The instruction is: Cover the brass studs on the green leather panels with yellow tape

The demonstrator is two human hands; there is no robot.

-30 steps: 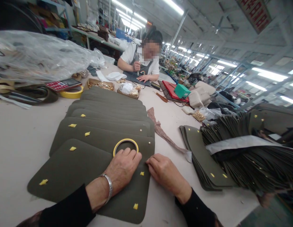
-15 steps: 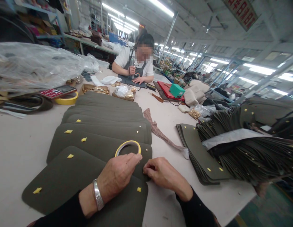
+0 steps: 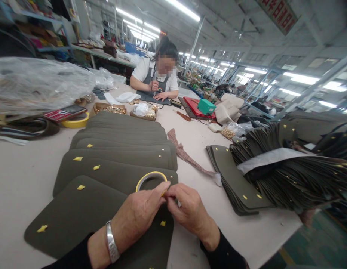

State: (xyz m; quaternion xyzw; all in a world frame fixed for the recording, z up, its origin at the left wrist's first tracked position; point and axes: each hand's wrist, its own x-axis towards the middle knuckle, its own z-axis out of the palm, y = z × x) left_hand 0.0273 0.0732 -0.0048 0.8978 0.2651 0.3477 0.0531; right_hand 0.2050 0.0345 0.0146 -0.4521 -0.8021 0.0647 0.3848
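Note:
My left hand (image 3: 138, 215), with a silver bracelet at the wrist, is closed on a roll of yellow tape (image 3: 140, 182). Touching the roll's near right side, my right hand (image 3: 190, 209) has thumb and forefinger pinched together beside the left fingertips. Whatever sits in that pinch is too small to make out. Beneath both hands lie overlapping olive-green panels (image 3: 106, 198) with rounded corners. Small bits of yellow tape (image 3: 81, 187) stick to the front panels, and small metal fittings (image 3: 159, 156) show near the right edges of those behind.
Right of my hands stands a stack of olive panels (image 3: 235, 175) beside a thick bundle wrapped with a white strip (image 3: 274, 158). A brown scrap strip (image 3: 184, 153) lies mid-table. Farther back are boxes of metal parts (image 3: 110, 108), another tape roll (image 3: 75, 121) and a seated co-worker (image 3: 153, 78).
My right hand has moved up and left from the panel edge to the tape roll, meeting my left fingertips. The whole view has shifted slightly.

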